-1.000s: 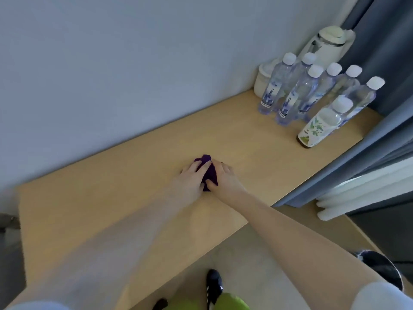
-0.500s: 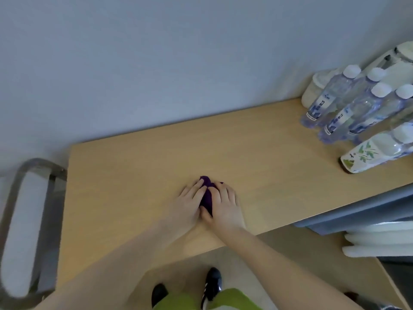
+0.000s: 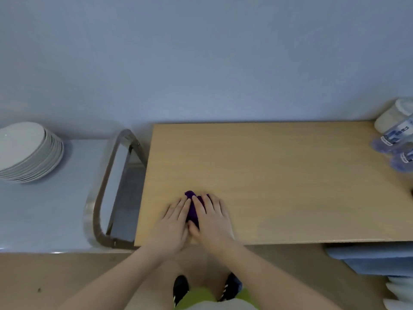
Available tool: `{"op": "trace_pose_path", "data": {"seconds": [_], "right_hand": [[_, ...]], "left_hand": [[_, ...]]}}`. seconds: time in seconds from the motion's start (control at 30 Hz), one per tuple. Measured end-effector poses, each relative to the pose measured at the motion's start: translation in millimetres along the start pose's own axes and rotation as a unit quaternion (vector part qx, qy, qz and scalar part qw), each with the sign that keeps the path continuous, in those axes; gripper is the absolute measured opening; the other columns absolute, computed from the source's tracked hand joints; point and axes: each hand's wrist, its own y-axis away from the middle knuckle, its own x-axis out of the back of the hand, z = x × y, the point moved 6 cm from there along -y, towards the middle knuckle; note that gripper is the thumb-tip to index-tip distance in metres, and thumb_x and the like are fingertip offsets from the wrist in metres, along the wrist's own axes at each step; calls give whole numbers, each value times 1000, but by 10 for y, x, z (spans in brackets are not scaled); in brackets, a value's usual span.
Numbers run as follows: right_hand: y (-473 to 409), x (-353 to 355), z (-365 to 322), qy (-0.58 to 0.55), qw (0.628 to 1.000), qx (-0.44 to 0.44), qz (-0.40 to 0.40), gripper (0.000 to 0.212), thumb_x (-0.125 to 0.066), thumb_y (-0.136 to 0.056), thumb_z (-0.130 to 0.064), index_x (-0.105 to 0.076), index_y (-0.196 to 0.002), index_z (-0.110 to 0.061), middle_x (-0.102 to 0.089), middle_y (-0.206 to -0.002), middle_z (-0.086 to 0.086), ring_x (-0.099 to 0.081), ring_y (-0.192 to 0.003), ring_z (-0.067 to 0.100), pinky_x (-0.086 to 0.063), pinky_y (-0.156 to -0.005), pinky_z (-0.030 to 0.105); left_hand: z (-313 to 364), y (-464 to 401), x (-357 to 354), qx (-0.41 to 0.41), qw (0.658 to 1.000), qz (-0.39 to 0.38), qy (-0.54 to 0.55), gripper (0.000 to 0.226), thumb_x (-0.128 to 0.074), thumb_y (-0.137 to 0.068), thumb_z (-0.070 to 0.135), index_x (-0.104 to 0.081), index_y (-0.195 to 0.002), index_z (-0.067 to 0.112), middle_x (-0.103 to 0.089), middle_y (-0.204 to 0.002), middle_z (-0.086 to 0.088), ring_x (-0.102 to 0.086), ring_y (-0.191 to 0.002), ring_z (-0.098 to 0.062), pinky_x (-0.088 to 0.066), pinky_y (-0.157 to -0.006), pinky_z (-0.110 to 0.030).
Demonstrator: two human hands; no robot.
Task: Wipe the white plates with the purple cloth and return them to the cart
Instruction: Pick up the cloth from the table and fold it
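Observation:
A small bunched purple cloth lies on the wooden table near its front left corner. My left hand and my right hand lie side by side on it. Their fingers are straight and press down, so only a strip of cloth shows between them. A stack of several white plates stands on the pale cart at the far left, well away from both hands.
The cart's metal handle loops up between the cart top and the table's left edge. Water bottles and a white jar stand at the table's far right. The wall runs right behind the table.
The view has swung left, which brings the cart and the plate stack into sight and pushes the bottles to the right edge. Both hands stay on the cloth.

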Motion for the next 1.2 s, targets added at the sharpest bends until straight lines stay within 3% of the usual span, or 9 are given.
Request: {"op": "trace_pose_path", "data": {"seconds": [0.07,0.2,0.4,0.57,0.63,0.7,0.87,1.03,1.2], "right_hand": [[-84,-83,-230,-5,999,32,-22,66,-39,-91,-50,-26,-148,-18,-32,-151,7,-22,-142,26,-11,-117,43],[-172,-204,-614,-30,996,77,-35,65,-40,-91,-50,-26,-147,-20,-33,-151,4,-21,-141,25,-11,-117,40],[-110,-322,-851,-49,995,83,-37,64,-39,-89,-52,-24,-145,-27,-32,-151,-3,-20,-141,21,-10,-115,35],[1,-240,-656,-32,997,63,-34,65,-49,-87,-48,-32,-145,-24,-35,-150,-3,-25,-141,19,-15,-116,34],[98,-147,-477,-23,999,40,-9,64,-57,-83,-46,-44,-140,-20,-45,-144,-1,-36,-137,21,-24,-113,36],[212,-54,-259,-16,1000,10,14,64,-66,-77,-44,-53,-134,-18,-53,-138,0,-45,-131,21,-34,-109,35],[435,166,265,0,998,-53,45,68,-83,-60,-40,-64,-121,-18,-63,-125,0,-59,-117,21,-49,-95,36],[630,244,831,-24,992,-125,13,69,-67,-79,-42,-42,-141,-23,-40,-146,-5,-38,-134,17,-39,-107,30],[776,361,1356,-105,957,-266,39,80,-65,-83,-45,-23,-147,-21,-28,-147,-1,-30,-133,18,-43,-100,31]], "left_hand": [[-212,137,34,21,1000,6,-6,59,-26,-90,31,-48,-136,2,-47,-142,-11,-46,-130,-23,-33,-109,-40],[-580,426,12,30,999,21,36,57,-33,-90,29,-46,-134,-5,-47,-140,-18,-46,-129,-30,-7,-114,-33],[-816,619,-38,17,999,19,38,61,-42,-89,32,-41,-137,-5,-42,-143,-18,-37,-134,-28,1,-113,-33],[-620,502,-68,-38,998,41,35,64,-73,-78,27,-51,-132,1,-52,-137,-13,-48,-128,-25,-38,-105,-40],[-463,422,-71,-70,996,44,23,64,-76,-74,31,-55,-129,5,-56,-133,-10,-52,-125,-21,-39,-102,-37],[-283,330,-88,-76,996,26,36,65,-72,-78,33,-51,-134,8,-50,-139,-8,-48,-129,-20,-34,-106,-33],[276,37,-260,-103,993,-13,60,62,-31,-102,29,4,-151,13,6,-159,-5,6,-146,-18,1,-118,-31],[786,-250,-279,-131,990,-21,54,64,-33,-101,19,7,-150,11,10,-159,-7,10,-146,-20,0,-117,-32],[1120,-533,-330,-114,991,-38,62,64,-31,-100,20,8,-150,8,9,-158,-11,5,-146,-23,-5,-119,-34]]}}
